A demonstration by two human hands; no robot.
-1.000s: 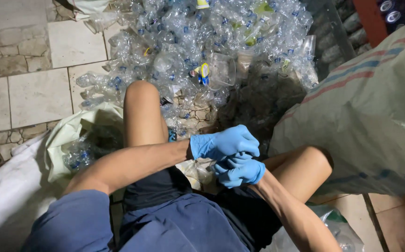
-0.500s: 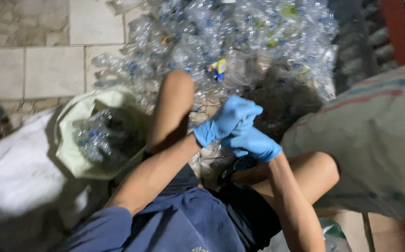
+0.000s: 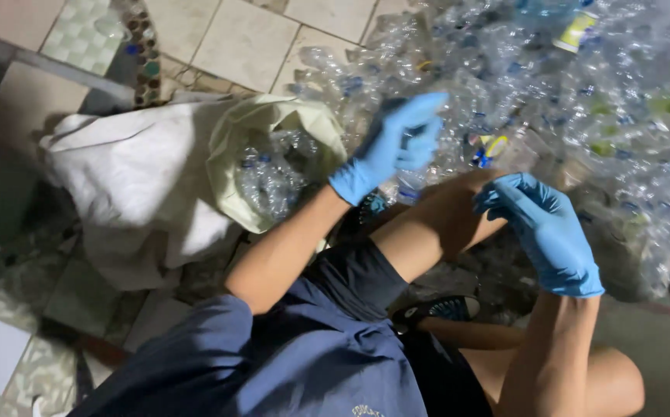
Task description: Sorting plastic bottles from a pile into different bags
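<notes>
- Floor point(image 3: 250, 42) of large pale square tiles runs across the top left, with a patterned mosaic strip point(image 3: 143, 66) of small coloured pieces beside it; the lighting is dim and bluish.
- Heap of crushed clear plastic bottles point(image 3: 582, 93) covers the floor across the top right, some with yellow or green labels and blue caps.
- White woven sack point(image 3: 126, 185) lies slumped on the tiles at left; its pale green liner point(image 3: 230, 170) gapes open toward the heap, and more clear bottles point(image 3: 273, 174) show inside the mouth.
- Person sits low on the floor in a dark blue shirt and dark shorts, with one bare knee point(image 3: 458, 205) raised in the middle of the view and the other bare leg at lower right.
- Left hand point(image 3: 389, 147), in a blue disposable glove, is raised between the sack mouth and the heap. It is blurred; its fingers look loosely curled, and whether they hold anything cannot be told.
- Right hand point(image 3: 543, 228), also in a blue glove, hangs just beyond the raised knee at the edge of the heap, fingers bent and partly open with nothing visible in them.
- Dark sandal point(image 3: 435, 309) with a light-patterned strap sits under the raised knee.
- Second large pale sack point(image 3: 659, 355) fills the lower right corner.
</notes>
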